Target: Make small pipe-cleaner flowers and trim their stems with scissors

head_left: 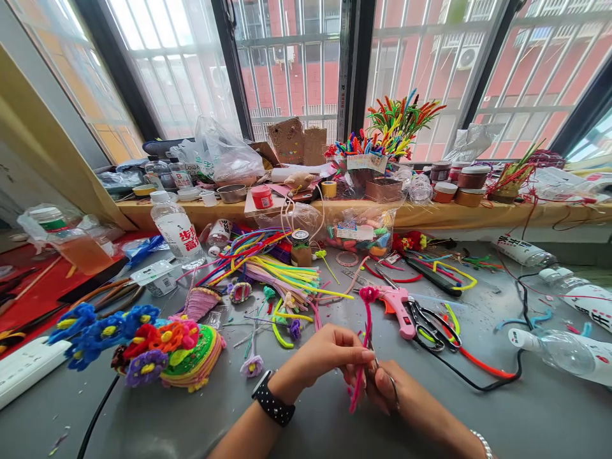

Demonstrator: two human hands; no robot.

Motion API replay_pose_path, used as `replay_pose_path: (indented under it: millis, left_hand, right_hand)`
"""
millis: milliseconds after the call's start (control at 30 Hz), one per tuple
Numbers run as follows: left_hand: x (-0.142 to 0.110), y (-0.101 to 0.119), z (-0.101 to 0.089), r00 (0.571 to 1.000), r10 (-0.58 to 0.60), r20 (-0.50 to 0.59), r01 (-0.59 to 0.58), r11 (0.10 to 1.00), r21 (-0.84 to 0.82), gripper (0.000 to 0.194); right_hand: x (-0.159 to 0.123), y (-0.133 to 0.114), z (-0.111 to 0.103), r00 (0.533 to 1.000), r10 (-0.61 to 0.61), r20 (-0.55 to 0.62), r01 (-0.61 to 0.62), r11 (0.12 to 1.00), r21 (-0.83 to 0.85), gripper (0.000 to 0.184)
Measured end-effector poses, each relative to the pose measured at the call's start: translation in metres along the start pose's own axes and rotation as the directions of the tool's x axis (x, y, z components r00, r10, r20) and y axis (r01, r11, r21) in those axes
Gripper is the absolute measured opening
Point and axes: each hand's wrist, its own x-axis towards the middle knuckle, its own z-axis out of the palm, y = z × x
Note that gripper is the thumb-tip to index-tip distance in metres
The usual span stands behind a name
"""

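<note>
My left hand (pixel 329 356), with a black watch on its wrist, pinches the stem of a pink pipe cleaner (pixel 364 344) whose curled head stands up at the top. My right hand (pixel 389 389) is closed on a small metal tool (pixel 371 344), likely scissors, whose tips touch the pink stem. Both hands meet over the grey table (pixel 526 414) near its front edge.
A pink glue gun (pixel 396 306) and black scissors (pixel 430 328) lie just behind my hands. A heap of coloured pipe cleaners (pixel 277 271) fills the middle. A finished flower basket (pixel 157 350) sits at the left, plastic bottles (pixel 559 350) at the right. The window ledge (pixel 478 217) is crowded.
</note>
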Motion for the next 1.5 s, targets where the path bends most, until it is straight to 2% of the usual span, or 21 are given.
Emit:
replay_pose_path:
  millis: [567, 833, 1033, 1200, 1500]
  left_hand:
    - [0.0007, -0.0041, -0.0025, 0.999, -0.032, 0.022, 0.032, 0.999, 0.021, 0.032]
    - [0.0006, 0.0006, -0.0024, 1.0, 0.029, 0.0, -0.029, 1.0, 0.01, 0.028]
    - [0.0002, 0.0001, -0.0029, 0.998, 0.064, -0.021, -0.062, 0.996, 0.061, 0.026]
    - [0.0017, -0.0016, -0.0038, 0.994, 0.106, -0.028, -0.106, 0.994, 0.018, 0.021]
    - [0.0031, -0.0023, -0.0027, 0.995, 0.103, 0.008, -0.102, 0.994, -0.041, 0.016]
  right_hand:
    - [0.0025, -0.0034, -0.0034, 0.999, -0.002, -0.05, -0.002, 0.997, -0.075, 0.068]
    - [0.0021, -0.0029, -0.0073, 0.997, 0.035, -0.074, -0.044, 0.991, -0.125, 0.069]
    - [0.0018, -0.0028, -0.0068, 0.996, 0.049, -0.072, -0.057, 0.99, -0.126, 0.068]
    - [0.0012, 0.0004, -0.006, 0.996, 0.056, -0.064, -0.064, 0.991, -0.121, 0.07]
    - [0.0024, -0.0035, -0.0037, 0.998, 0.052, -0.028, -0.056, 0.989, -0.136, 0.072]
